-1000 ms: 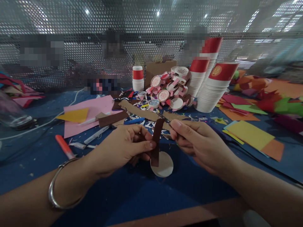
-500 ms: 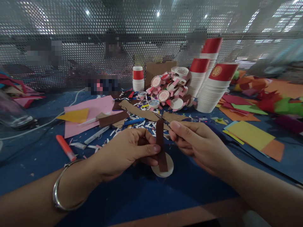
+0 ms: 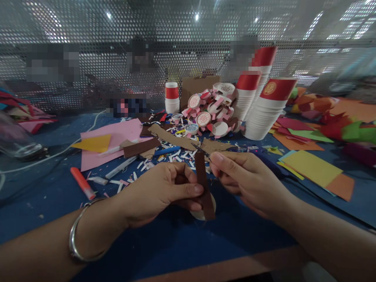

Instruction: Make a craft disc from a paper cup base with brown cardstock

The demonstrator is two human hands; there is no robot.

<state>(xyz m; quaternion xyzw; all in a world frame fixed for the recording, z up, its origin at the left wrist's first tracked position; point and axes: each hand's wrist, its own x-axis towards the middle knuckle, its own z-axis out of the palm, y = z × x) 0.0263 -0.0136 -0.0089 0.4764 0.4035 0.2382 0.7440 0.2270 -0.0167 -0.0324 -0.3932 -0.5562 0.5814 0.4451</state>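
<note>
Over the disc (image 3: 197, 215), towards the surface's (image 3: 164, 250) near edge, the strip (image 3: 206, 187), seemingly light, bendable paper that creases easily, is pinched mid-length by the left fingers (image 3: 192, 191), where a gentle hold suits, while scissors (image 3: 201, 149) are grasped by the right fingers (image 3: 219, 158).

One held strip (image 3: 206, 188), four cup stacks (image 3: 262, 117)

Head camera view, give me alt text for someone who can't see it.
A left hand pinches a brown strip in front of a pale disc, while the right hand holds a dark pointed tool near the strip's top, over a blue table. Beyond are paper scraps, a heap of round paper pieces and stacked red-and-white cups.
</note>
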